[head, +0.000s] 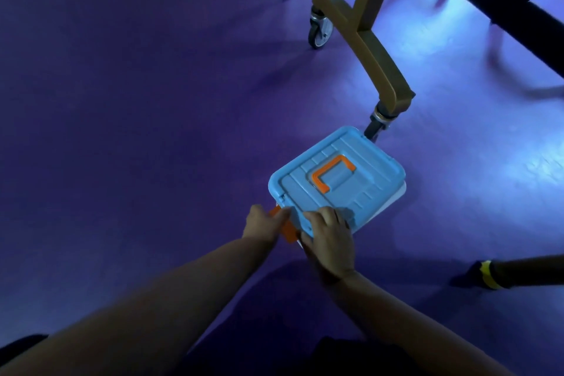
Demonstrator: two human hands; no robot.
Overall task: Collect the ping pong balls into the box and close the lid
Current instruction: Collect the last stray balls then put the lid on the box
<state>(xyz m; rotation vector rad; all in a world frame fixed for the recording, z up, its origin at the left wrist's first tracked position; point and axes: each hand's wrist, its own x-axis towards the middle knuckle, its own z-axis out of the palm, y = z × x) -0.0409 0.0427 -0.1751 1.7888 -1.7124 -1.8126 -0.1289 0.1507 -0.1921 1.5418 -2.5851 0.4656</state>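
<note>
- The box (337,183) sits on the purple floor (122,131), just beside a caster of the brown table frame (370,49); its blue lid (360,168) is down, orange handle (333,172) lying flat on top
- Left hand (262,223) at the box's near corner, fingers pinching the orange latch (287,230), which sticks outward
- Right hand (329,238) spread flat, pressing on the lid's near edge; thumb tucked beside the latch
- No ping pong balls in sight; whether they are inside, cannot tell

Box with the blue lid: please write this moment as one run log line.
box: on floor | blue lid: on | left hand: at orange latch | right hand: pressing lid edge | balls: none visible
</note>
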